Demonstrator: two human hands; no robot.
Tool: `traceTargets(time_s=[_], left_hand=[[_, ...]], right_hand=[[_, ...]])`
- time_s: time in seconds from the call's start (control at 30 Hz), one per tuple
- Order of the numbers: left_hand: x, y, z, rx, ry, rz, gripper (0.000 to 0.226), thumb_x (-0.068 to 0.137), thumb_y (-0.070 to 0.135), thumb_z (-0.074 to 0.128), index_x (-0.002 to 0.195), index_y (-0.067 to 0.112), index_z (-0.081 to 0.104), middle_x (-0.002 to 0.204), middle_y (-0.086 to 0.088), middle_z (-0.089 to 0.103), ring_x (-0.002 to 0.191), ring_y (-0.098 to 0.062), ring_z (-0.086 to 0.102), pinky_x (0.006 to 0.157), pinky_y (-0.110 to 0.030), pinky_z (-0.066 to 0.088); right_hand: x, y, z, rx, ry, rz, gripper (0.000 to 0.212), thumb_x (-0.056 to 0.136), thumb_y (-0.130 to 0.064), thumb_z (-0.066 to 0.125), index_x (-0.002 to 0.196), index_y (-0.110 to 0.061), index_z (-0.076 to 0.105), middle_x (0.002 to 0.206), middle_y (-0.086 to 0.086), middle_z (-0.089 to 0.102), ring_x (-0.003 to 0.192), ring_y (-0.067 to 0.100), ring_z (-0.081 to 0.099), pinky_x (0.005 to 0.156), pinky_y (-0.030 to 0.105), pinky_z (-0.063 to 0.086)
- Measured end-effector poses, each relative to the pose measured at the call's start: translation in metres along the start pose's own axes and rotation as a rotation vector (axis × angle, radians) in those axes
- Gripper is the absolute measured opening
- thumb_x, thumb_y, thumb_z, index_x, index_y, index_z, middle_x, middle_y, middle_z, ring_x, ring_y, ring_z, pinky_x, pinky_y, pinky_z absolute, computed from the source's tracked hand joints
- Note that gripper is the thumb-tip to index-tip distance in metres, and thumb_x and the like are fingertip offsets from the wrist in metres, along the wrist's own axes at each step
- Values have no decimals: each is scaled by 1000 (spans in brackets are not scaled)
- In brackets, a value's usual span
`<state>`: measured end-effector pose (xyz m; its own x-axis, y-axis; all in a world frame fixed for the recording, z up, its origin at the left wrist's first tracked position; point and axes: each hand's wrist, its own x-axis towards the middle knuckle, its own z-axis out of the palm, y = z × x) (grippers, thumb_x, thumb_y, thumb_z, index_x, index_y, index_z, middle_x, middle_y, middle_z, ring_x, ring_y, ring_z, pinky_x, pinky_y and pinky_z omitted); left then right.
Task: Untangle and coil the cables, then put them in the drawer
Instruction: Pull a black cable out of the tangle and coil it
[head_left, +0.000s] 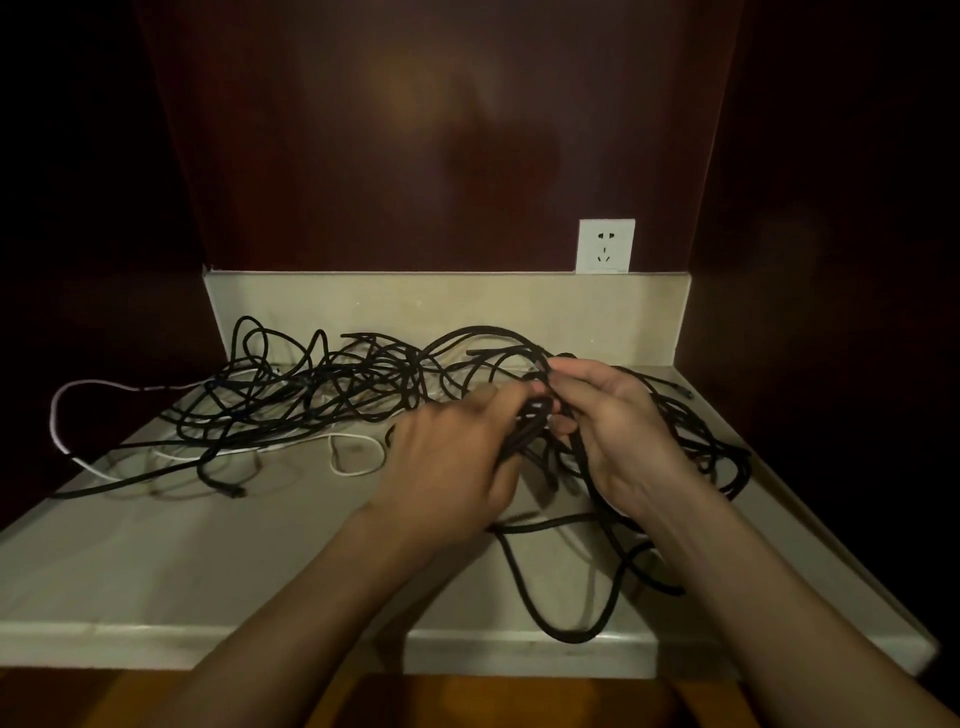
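— Starting at your left: a white cable (67, 415) droops off the counter (208, 571) edge, and pulling hard on the black cables (311, 400) could drag it over or tighten knots.

— And my hands?

— Your left hand (457, 462) and right hand (618, 431) both grip black strands, tangle spreading behind and beside them. No drawer visible.

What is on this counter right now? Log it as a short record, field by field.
surface: pale stone countertop with a low backsplash
main item: tangled heap of thin black cables, uncoiled
other cable: thin white cable, looping out at the left edge
left hand: grips a bunch of black strands
right hand: pinches black strands beside the left
wall: white power socket above the backsplash, nothing plugged in
drawer: not in view
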<state>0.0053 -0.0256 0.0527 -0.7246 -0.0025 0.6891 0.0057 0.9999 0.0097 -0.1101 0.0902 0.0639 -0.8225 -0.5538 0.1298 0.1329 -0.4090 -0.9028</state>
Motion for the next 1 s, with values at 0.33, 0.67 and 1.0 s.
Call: traceTargets(time_s=[0.33,0.67,1.0], left_hand=[[4,-6,33,18,-327,-184,42,97,37,47,138,31,44,121,-5,66,113,-32,59,89,-38,44],[3,-3,35,-878,-175,-659,20,98,21,52,91,22,71,78,17,69,81,-1,64,74,-17,47],[-19,-56,73,-1326,-123,-465,51,87,13,62,137,20,58,83,5,70,72,-5,67,66,-19,51]], right_hand=[[-15,-8,-18,-490,-273,-203,23,97,-5,57,119,-5,65,106,9,75,89,14,68,72,19,53],[-13,-2,-38,-429,-109,-394,29,102,2,41,103,-12,66,95,5,70,79,15,67,68,32,57],[15,-22,-50,-1564,-188,-357,37,92,-44,62,128,-37,58,113,-16,60,98,5,48,83,34,44]])
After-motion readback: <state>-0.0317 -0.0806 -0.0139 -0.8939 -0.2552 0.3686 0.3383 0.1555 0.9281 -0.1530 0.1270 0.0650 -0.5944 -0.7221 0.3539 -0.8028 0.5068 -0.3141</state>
